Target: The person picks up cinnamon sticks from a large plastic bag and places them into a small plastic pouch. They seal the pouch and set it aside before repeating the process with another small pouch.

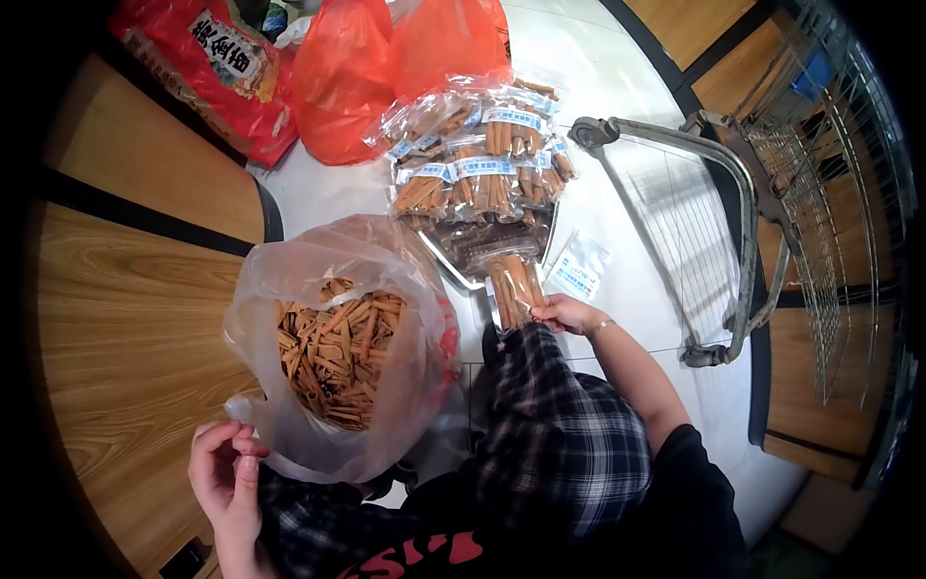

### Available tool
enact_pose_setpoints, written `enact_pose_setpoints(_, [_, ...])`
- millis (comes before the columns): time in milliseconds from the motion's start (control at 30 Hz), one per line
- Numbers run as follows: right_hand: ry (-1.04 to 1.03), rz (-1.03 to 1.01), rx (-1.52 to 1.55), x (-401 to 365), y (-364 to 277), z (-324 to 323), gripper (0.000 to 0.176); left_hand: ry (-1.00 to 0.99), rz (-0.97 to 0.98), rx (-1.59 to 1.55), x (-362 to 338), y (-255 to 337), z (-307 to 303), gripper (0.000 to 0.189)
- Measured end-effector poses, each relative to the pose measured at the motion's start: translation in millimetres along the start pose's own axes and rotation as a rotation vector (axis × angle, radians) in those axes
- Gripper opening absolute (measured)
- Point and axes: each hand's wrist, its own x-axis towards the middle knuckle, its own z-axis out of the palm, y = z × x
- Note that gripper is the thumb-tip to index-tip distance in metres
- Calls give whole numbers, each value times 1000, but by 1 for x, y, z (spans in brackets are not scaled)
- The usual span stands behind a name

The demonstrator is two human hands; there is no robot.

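Plastic packet of brown sticks, centre frame, was pinched in the right hand: a holding step, any next move seeming to call for light, steady fingers. Left hand, lower left, curled beside the big bag (gripping or not, could not tell).

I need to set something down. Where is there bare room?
White tiled floor lies bare between the clear plastic packets of brown bark sticks and the grey metal trolley frame, and beyond the packets, right of the red plastic bags. It's crowded where packets heap beside those bags.
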Motion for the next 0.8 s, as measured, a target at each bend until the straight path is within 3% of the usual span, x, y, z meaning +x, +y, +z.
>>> enact_pose_setpoints(167, [18, 7, -70, 20, -16, 15, 33, -24, 35, 48, 8, -2, 7, 23])
enact_pose_setpoints(267, [-15, 10, 208, 32, -34, 31, 27, -14, 76, 88, 10, -1, 8, 20])
enact_pose_setpoints(433, [-197, 117, 340, 61, -43, 26, 30, -34, 155, 277, 0, 12, 15, 20])
enact_pose_setpoints(633, [96, 60, 99, 90, -57, 25, 41, 91, 111, 334, -42, 11, 7, 20])
enact_pose_setpoints(667, [68, 45, 14, 105, -51, 15, 44, 122, 108, 348, -50, 11, 5, 20])
enact_pose_setpoints(700, [209, -40, -168, 109, -53, 17, 50, 137, 99, 353, -59, 11, 5, 20])
enact_pose_setpoints(800, [706, -42, -497, 133, -32, 0, 56, 239, 39, 337, -84, 14, 7, 19])
